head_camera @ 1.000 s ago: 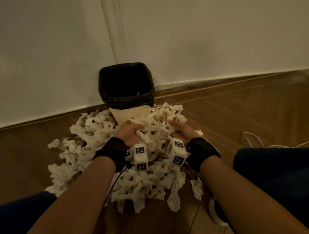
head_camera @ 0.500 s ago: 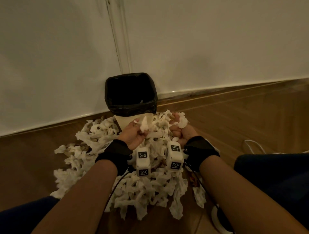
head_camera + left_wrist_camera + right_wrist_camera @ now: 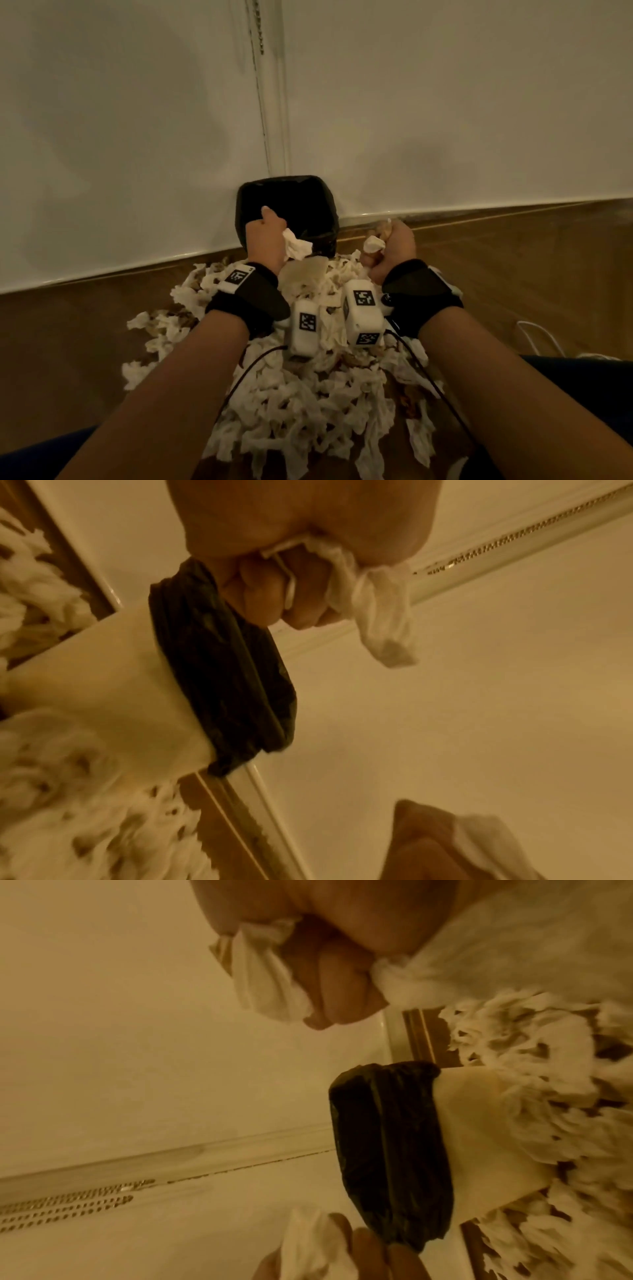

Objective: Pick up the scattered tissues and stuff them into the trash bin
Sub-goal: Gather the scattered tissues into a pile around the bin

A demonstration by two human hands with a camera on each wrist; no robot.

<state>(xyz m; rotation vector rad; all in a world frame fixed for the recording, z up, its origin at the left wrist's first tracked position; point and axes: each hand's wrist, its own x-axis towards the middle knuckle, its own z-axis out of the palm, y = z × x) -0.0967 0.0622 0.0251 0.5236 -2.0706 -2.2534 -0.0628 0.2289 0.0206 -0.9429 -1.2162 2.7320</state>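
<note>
Carrying to the black-lined trash bin [image 3: 287,209] is in hand, a crumpled tissue clenched in each of the hands (left hand [image 3: 265,240] over the rim, right hand [image 3: 394,250] beside), so release inside is judged next.

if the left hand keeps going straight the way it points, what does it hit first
Probably the trash bin: the left hand, gripping a tissue, is already at its near rim, so it would enter the black-lined opening. Depth is unclear.

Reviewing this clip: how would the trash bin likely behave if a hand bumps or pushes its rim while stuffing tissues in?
The trash bin looks small, so probably light and apt to slide or tip. The wall behind it should stop backward movement. Its black liner looks thin and floppy, likely to slip off if the left hand drags on it.
</note>
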